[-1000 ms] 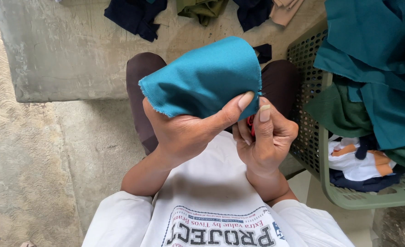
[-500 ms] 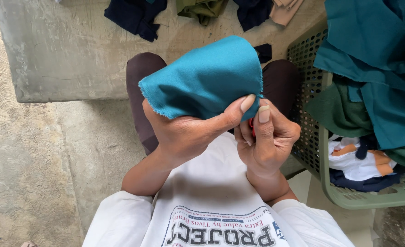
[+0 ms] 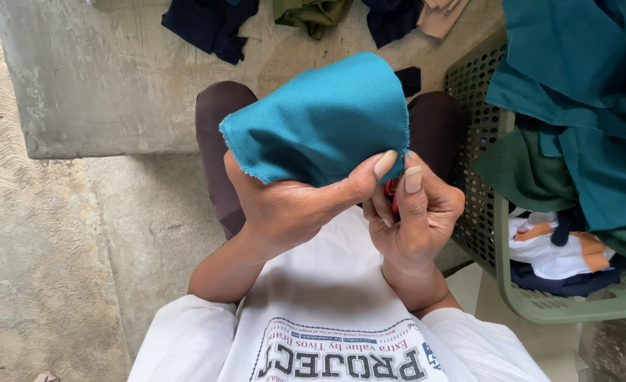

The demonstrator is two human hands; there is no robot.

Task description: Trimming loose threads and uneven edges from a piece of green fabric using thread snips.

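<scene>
A folded piece of teal cloth (image 3: 320,120) with a frayed edge is held up over my lap. My left hand (image 3: 291,209) grips it from below, thumb pressed on its lower right corner. My right hand (image 3: 415,219) is closed just right of that corner, its fingertips touching the cloth's edge. Something small and red (image 3: 392,192) shows between its fingers; what it is cannot be told. Below the cloth are my knees in dark brown trousers (image 3: 217,134).
A green perforated plastic basket (image 3: 539,297) at my right holds teal, green, white and orange cloth (image 3: 581,106). Dark blue (image 3: 210,25), olive and tan cloth pieces lie on the concrete step (image 3: 101,85) ahead. Rough concrete floor lies to the left.
</scene>
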